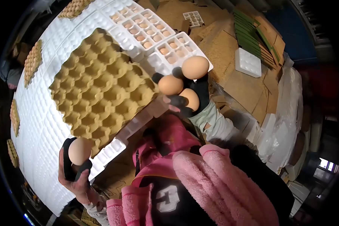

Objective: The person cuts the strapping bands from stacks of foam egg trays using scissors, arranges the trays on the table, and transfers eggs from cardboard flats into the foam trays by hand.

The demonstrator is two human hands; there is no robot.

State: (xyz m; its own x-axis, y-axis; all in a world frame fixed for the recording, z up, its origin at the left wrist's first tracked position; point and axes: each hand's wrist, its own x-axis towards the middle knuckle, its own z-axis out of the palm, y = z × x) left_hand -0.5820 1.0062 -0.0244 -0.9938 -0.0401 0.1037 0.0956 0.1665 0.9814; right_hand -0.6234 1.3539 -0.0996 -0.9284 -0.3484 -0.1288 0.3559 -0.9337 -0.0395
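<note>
Three smooth brown eggs [195,67] sit at 3 o'clock of the tan moulded-pulp egg tray [103,84], just off its right corner; contact with it, can't tell. One pale brown egg [79,151] is between 6 and 7 o'clock, close to the tray's near edge. Open room: over the tray's bare cups, between the hands. At 1 to 2 o'clock of the tray, white plastic compartment trays [148,32] with eggs crowd the far side of the right hand [199,92].

Relative to fingers: the three eggs bunch at the right hand's fingers, one at 1 o'clock of the bunch, one at 9, one at 6. The pale egg is between the left hand's [75,175] thumb and fingers, large end up-ish.

Right fingers, dark-tipped: spread and curled around the three eggs. Left fingers, dark-covered: apart by an egg's width, clamped on the pale egg; probably a second egg below it, but shadow makes that unclear.

Outward: white dimpled surface [41,120] from 7 to 12 o'clock of the tray, with brown pulp trays of eggs [32,62] at 10. White foam block [248,62] at 2 o'clock of the right hand, green slats [248,35] beyond.
</note>
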